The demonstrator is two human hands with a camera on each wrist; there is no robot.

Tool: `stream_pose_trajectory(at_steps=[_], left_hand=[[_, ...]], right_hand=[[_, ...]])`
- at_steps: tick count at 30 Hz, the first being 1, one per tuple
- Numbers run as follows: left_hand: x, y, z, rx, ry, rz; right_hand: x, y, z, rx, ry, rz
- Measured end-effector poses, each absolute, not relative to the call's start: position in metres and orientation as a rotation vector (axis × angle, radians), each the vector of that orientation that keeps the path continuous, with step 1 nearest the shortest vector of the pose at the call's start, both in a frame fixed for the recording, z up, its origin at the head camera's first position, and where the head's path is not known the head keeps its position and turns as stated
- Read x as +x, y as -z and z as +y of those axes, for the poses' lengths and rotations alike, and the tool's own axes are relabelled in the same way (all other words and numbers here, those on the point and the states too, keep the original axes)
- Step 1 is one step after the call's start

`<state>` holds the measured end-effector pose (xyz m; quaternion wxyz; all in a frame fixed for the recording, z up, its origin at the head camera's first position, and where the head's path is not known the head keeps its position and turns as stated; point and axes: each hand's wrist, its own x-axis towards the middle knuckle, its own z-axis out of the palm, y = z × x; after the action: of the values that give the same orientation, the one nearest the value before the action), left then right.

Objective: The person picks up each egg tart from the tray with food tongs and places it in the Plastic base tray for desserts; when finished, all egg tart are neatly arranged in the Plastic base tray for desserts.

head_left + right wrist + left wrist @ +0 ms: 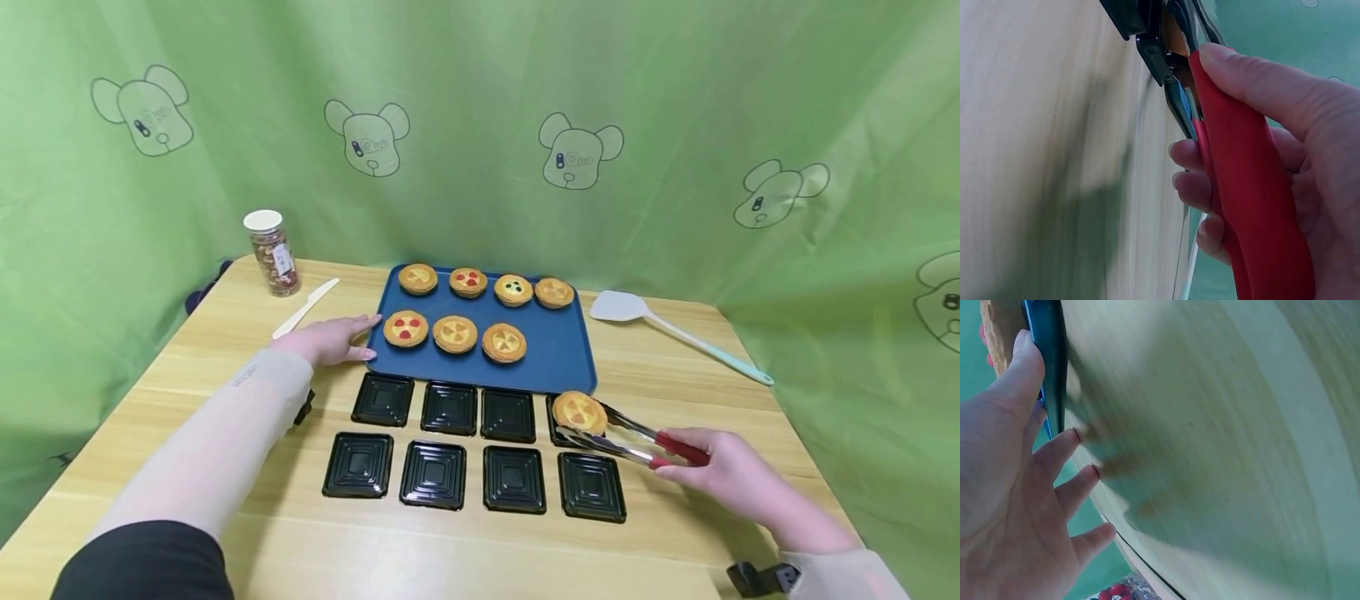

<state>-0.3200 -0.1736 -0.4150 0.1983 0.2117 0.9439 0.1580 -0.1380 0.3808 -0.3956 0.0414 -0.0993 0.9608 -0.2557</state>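
In the head view my right hand grips red-handled metal tongs. Between their tips sits an egg tart, over the rightmost black plastic tray of the upper row; whether it rests there cannot be told. The right wrist view shows thumb and fingers wrapped round the red handles. At the left edge of the blue tray, my left hand rests with fingers spread, its thumb and fingertips touching the rim. Several tarts stand in two rows on that tray, some topped with red pieces.
Black square trays lie in two rows before the blue tray. A white-lidded jar and a white plastic knife are at the left. On the right lies a white spatula. Green curtains surround the wooden table.
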Motion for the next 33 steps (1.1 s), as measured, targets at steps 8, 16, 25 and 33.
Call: stream_pose_trajectory(at_steps=[8,16,25,33], left_hand=[[-0.322,0.419,-0.174,0.607,-0.451,2.637],[-0.323,0.419,-0.175,0.615,-0.466,2.632],[-0.324,0.419,-0.176,0.631,-0.481,2.642],[-0.324,0.420,-0.175,0.596,-0.507,2.622]], right_hand=[[-0.138,0.396,0.381,-0.307,0.778,2.942],[-0.136,0.387,0.383,-0.324,0.720,2.995],[-0.156,0.365,0.372,-0.329,0.741,2.999],[-0.204,0.354,0.346,-0.465,0.666,3.003]])
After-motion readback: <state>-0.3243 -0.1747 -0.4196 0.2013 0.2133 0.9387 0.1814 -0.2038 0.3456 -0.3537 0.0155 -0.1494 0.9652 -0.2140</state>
